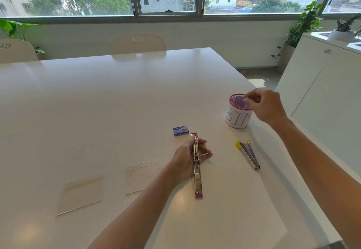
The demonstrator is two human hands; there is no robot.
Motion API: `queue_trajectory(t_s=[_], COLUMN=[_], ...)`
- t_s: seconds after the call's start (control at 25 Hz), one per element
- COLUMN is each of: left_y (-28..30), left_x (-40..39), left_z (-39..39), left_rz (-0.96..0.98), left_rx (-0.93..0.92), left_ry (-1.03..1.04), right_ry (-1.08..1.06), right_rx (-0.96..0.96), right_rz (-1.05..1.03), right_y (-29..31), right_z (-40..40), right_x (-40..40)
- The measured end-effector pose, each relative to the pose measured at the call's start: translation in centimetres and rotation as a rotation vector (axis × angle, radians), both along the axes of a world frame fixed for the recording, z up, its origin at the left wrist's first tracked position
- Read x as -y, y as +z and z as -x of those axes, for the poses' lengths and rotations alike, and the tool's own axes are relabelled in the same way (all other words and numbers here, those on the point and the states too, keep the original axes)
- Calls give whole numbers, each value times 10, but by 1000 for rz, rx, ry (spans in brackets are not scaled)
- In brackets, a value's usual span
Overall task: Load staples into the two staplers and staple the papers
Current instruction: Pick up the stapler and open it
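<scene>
Cup (238, 118) right of centre reads "BIN"; blue staple box (181, 130) print unreadable. Left hand (188, 159) fingers grip the opened pink stapler (197, 165), centre. Right hand (263, 105) fingers pinched over the cup, contents unclear. Yellow stapler (249, 154) and two papers (81, 193) on white counter (97, 102); windows behind.

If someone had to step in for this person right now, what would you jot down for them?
Left hand holds the pink stapler, swung open flat.
Right hand hovers over the mesh bin, fingertips pinched; whether it holds anything is too small to tell.
Yellow stapler lies open on the table, untouched.
Staple box sits beyond the pink stapler.
Two paper stacks lie to the left, apparently unstapled.
Whether either stapler holds staples is unclear. Left: finish loading both, staple both stacks.
</scene>
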State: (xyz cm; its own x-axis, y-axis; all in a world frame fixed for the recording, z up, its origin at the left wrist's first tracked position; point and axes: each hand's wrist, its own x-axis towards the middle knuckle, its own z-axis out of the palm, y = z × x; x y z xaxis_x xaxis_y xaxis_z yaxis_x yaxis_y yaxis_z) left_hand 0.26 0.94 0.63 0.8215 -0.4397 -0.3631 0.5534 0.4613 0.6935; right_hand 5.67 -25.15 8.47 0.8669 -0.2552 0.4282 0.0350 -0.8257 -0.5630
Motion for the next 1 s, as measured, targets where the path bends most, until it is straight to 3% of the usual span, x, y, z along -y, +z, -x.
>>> queue_trajectory(t_s=[0.2, 0.4, 0.52, 0.76, 1.0], left_y=[-2, -8, -9, -6, -5], left_x=[1, 0, 0, 1, 2], left_z=[-1, -2, -3, -2, -1], left_rz=[-3, -13, -8, -8, -26], left_rx=[0, 12, 16, 29, 27], left_ry=[-3, -17, -24, -48, -13], right_ry=[24, -3, 95, 478, 539], right_rx=[-84, -10, 11, -425, -516], right_rz=[-15, -57, -178, -125, -292], right_y=[2, 5, -2, -35, -43], right_z=[-4, 0, 10, 27, 23], right_x=[5, -7, -41, -104, -112])
